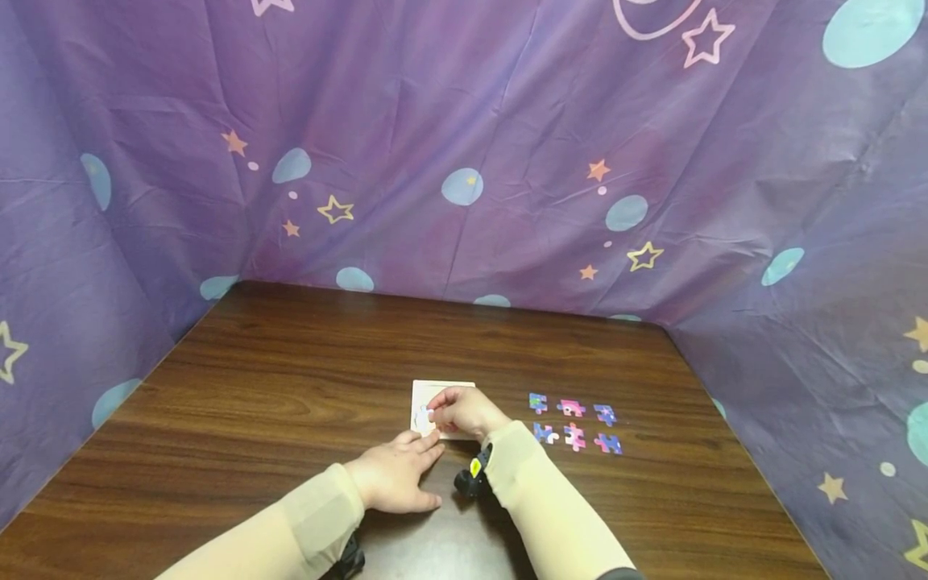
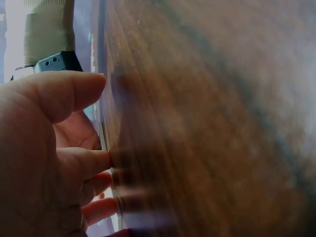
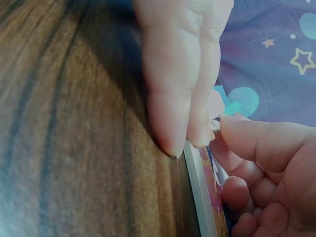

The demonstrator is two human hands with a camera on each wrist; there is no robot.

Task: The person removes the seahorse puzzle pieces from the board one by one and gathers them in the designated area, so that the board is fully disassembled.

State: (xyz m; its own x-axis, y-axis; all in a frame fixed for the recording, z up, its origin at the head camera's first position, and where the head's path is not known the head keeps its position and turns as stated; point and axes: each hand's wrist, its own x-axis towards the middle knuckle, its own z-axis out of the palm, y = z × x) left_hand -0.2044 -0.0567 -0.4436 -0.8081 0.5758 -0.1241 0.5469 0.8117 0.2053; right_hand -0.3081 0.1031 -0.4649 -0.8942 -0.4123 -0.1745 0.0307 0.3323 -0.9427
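Observation:
A white-edged puzzle tray (image 1: 420,393) lies on the table, partly covered by both hands. My right hand (image 1: 467,411) is over the tray, pinching a small puzzle piece between thumb and fingertips. In the right wrist view a turquoise part of this puzzle piece (image 3: 220,93) shows above the thumb, the rest hidden by fingers. My left hand (image 1: 397,474) lies palm down, fingers extended, fingertips at the tray's near left edge. Its thumb points right, apart from the tray. Orange and purple printing shows inside the tray's pale rim (image 3: 196,190) in the right wrist view.
Right of the tray, several loose blue and pink jigsaw pieces (image 1: 574,437) lie in two rows on the brown wooden table (image 1: 304,362). A purple star-patterned cloth (image 1: 406,121) hangs behind and at both sides. Dark wrist-worn devices (image 1: 470,482) sit beneath the sleeves.

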